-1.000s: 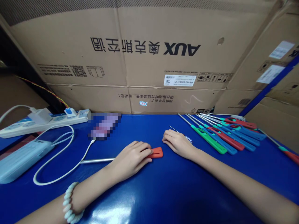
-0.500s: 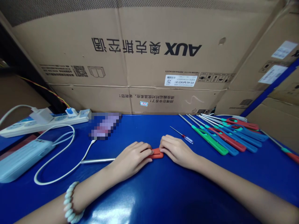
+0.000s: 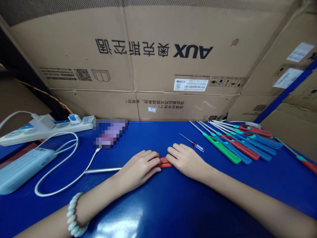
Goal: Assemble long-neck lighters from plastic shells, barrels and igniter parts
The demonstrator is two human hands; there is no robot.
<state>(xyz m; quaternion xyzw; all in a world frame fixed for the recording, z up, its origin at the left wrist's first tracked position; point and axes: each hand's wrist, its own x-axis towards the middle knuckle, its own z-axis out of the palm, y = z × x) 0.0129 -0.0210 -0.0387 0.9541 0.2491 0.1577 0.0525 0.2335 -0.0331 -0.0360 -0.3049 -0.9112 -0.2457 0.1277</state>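
A long-reach lighter with an orange-red handle (image 3: pixel 166 163) and a silver metal tube (image 3: pixel 104 170) lies across the blue table, its tube pointing left. My left hand (image 3: pixel 141 167) is closed around the front of the handle and hides where the tube meets it. At the handle's right end is my right hand (image 3: pixel 186 162), its curled fingers pressed against the tip. What its thumb does is hidden. Beyond the right hand lies a screwdriver (image 3: pixel 198 147) with a clear and red handle.
Several more lighters, one with a green handle (image 3: pixel 224 150), fan out at the right. Another lighter (image 3: pixel 307 163) sits at the far right edge. Leftward are a power strip (image 3: pixel 60 127), a power bank (image 3: pixel 24 170), a white cable (image 3: pixel 56 193) and a blurred-out object (image 3: pixel 112 132). Cardboard (image 3: pixel 148 72) stands behind.
My right hand's fingers have shifted slightly left over the handle's end and straightened a little. My left hand keeps its hold, and the lighter stays in place.
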